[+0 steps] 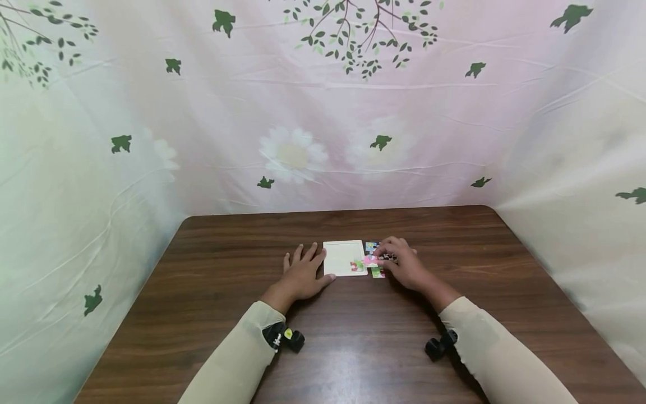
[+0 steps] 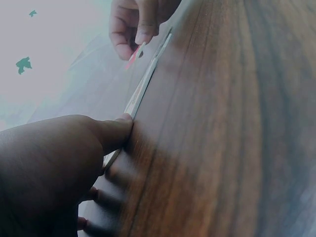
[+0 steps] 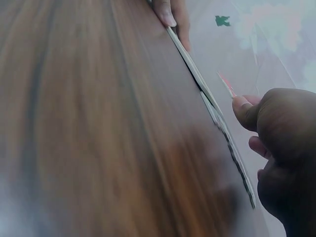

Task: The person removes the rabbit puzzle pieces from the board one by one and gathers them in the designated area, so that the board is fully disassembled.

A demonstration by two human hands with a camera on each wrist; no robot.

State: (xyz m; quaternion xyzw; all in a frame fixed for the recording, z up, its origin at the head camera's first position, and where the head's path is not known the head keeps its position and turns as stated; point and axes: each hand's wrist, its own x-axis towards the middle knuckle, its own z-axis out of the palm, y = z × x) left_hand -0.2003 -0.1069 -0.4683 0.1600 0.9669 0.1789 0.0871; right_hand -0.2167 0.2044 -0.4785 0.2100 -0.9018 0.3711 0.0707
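A white puzzle board (image 1: 339,257) lies on the table, with joined puzzle pieces (image 1: 356,266) in green, pink and red at its near right corner. My left hand (image 1: 303,278) rests at the board's left side, fingers spread and thumb (image 2: 118,132) against its near edge. Between thumb and fingertips, my right hand (image 1: 404,264) pinches a pink puzzle piece (image 1: 370,260). That piece is held up above the board's right edge, as the right wrist view shows. Partly covered by the right hand, more pieces, including a blue one (image 1: 370,247) and a green one (image 1: 377,272), lie beside the board.
The brown wooden table (image 1: 227,258) stretches out around the board. A printed cloth (image 1: 323,123) with leaves, birds and flowers hangs behind the table and along its sides. Small black cameras (image 1: 438,345) are strapped to both wrists over light sleeves.
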